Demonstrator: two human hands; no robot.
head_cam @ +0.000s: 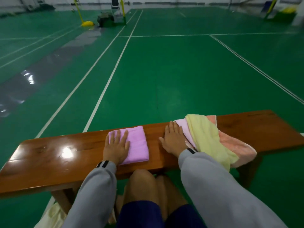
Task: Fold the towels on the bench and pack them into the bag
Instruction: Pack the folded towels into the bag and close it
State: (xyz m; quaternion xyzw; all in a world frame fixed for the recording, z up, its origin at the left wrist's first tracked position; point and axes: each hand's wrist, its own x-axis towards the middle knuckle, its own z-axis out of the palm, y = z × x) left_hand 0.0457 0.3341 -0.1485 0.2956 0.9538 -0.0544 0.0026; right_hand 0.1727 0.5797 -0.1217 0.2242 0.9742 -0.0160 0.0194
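Towels: 4 in all, every one on the wooden bench (49, 155) in front of you. 1 is folded: a lilac towel (138, 143), a neat rectangle lying flat near the bench's middle. The other 3 sit in a loose pile to the R: a pale pink towel (181, 122) at the bottom L edge, a yellow towel (205, 134) draped across the top, and a salmon towel (233, 143) under it. The yellow and salmon ones hang over the near edge.

Hands: 2, both w/ grey sleeves. Your left hand (116, 147) lies flat on the L half of the lilac towel, fingers straight and slightly spread, gripping nothing. Your right hand (174, 139) lies flat on the bare wood btwn the lilac towel and the pile, fingers straight and close together, thumb out to the L. Its little-finger side touches the pale pink towel.

Containers: 1 poss. candidate, a cream fabric item (52, 214) on the green court floor (164, 71) by the bench's L leg. Can't tell if it's the bag, and its inside isn't visible.
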